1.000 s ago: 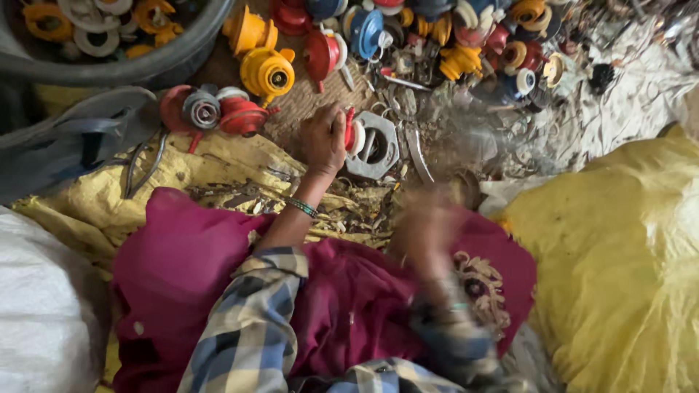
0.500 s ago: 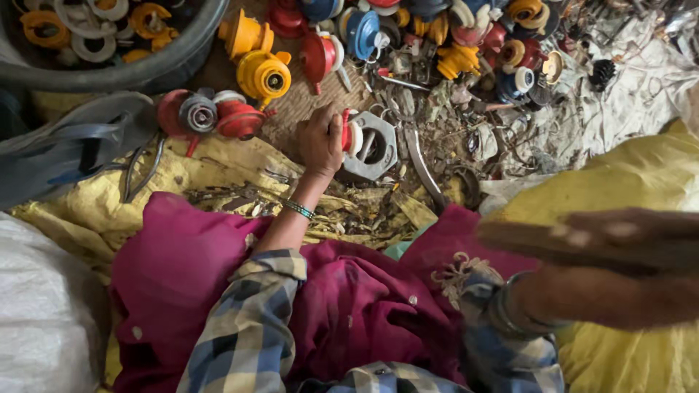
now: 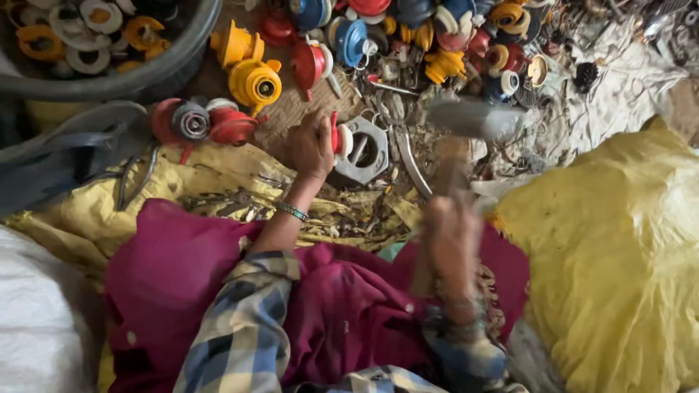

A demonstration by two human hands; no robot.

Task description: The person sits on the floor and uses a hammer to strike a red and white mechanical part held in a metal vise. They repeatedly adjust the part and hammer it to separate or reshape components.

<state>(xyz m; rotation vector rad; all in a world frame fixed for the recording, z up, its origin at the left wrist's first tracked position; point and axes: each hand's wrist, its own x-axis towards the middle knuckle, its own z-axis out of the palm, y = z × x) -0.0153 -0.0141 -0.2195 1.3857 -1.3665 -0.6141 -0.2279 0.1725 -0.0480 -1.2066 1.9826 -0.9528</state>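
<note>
My left hand [image 3: 309, 145] grips a red and white round plastic part [image 3: 341, 138] and holds it on a grey hexagonal metal ring [image 3: 368, 149] on the ground. My right hand [image 3: 450, 233], blurred by motion, is closed on the wooden handle of a hammer [image 3: 473, 120], whose grey head hangs just right of the ring. A green bangle sits on my left wrist. My sleeves are plaid, and a magenta cloth [image 3: 196, 291] covers my lap.
Several red, yellow and blue plastic parts [image 3: 255, 80] lie scattered at the top. A dark tub [image 3: 145, 69] at the top left holds more parts. Yellow sacking [image 3: 611, 247] lies at the right, a white sack [image 3: 36, 320] at the lower left.
My right hand swung out to the right half a second ago and now comes forward with the hammer over the ring. My left hand has stayed on the red part.
</note>
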